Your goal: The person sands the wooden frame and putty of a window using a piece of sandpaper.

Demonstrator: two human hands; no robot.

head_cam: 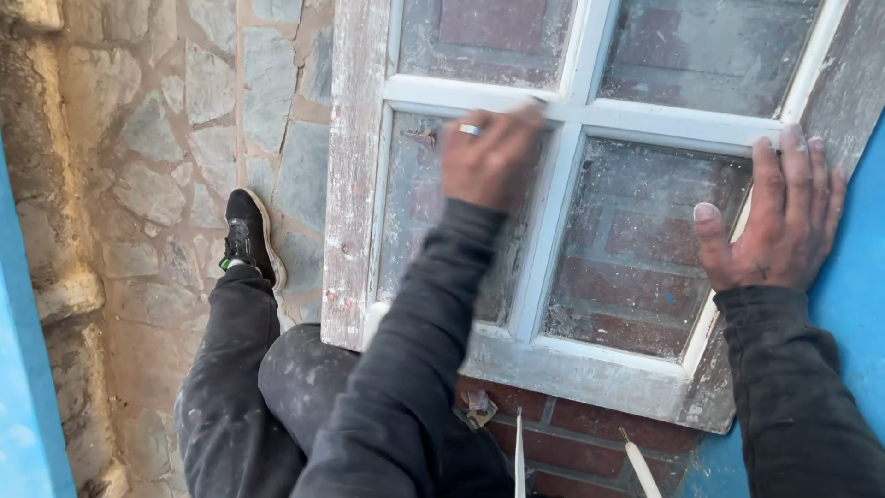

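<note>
An old white window frame (355,184) with worn paint and dusty glass panes lies tilted over red bricks. My left hand (487,159), a ring on one finger, is curled and motion-blurred against the horizontal glazing bar (645,118). It grips a small dark-tipped tool that is mostly hidden. My right hand (779,221) rests flat with spread fingers on the frame's right side, its thumb over the lower right pane (636,240).
Grey stone paving (157,138) is on the left and a blue wall (853,295) on the right. My dark-trousered legs and black shoe (247,235) lie beside the frame. Two pale thin tools (638,468) and a scrap (477,406) sit on the bricks (572,447) below.
</note>
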